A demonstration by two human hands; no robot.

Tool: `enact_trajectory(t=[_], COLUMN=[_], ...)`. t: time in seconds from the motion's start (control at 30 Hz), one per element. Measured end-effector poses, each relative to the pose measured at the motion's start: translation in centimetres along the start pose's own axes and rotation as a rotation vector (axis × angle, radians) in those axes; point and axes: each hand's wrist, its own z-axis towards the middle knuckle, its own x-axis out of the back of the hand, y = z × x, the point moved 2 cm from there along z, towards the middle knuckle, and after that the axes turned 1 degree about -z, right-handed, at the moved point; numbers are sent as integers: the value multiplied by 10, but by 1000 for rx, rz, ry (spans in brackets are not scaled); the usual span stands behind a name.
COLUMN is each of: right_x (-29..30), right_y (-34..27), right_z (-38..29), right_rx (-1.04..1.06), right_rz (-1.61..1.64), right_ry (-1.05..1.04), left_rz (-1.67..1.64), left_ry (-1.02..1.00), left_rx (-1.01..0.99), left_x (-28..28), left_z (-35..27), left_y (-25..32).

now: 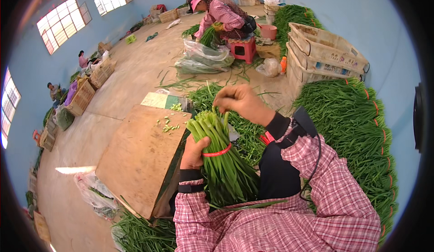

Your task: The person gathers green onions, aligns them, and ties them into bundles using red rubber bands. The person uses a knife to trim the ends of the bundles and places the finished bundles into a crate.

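A bundle of long green leafy stalks, likely garlic chives (225, 170), stands upright against my lap, pale cut ends up, with a red band (217, 151) around it. My left hand (195, 150) grips the bundle's left side just above the band, thumb across the stalks. Above the bundle's right edge is my right hand (237, 103), its fingers bent and pinched together at the tip of a thin stalk. Left of the bundle lies a wooden board (139, 150) with short cut stem pieces (169, 126) near its upper right corner.
Loose greens (247, 130) lie beyond my knees. Banded bundles (339, 123) are piled along the right wall, below stacked plastic crates (322, 52). Ahead, a co-worker (227, 14) sits on a red stool (242, 48) by a plastic bag of greens (203, 60). More greens (145, 233) lie at lower left.
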Motion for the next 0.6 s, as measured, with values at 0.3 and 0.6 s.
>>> enact_trajectory(t=[0.3,0.6], right_x=[-1,-3], right_y=[-14,7], right_z=[-13,-19], right_rx=[195,215], right_rz=[-691,-884], right_ry=[-314,-164], left_rz=[166,285], left_ry=[154,204], left_rx=[65,-10], left_x=[-12,-22], left_z=[-4,-7], left_y=[-1,0])
